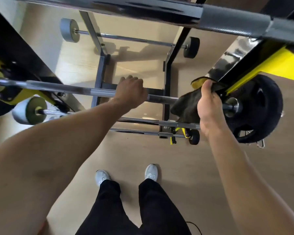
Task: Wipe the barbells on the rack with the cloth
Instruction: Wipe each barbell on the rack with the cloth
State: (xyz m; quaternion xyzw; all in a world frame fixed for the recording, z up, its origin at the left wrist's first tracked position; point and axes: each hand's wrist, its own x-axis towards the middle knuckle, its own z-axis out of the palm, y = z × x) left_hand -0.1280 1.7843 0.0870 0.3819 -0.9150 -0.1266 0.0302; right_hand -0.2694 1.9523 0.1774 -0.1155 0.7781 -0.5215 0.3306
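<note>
The setting is a gym or weight-training room. A black and yellow steel rack (255, 65) carries a chrome barbell (71, 89) fitted with a black weight plate (261, 109) at its right end. Further barbells rest on lower supports, including one with grey end weights (69, 30) and one with a pale cylindrical weight (29, 110). A padded horizontal bar (234, 22) crosses overhead. The floor (176, 158) is smooth, light tan sheet flooring typical of an exercise facility.
</note>
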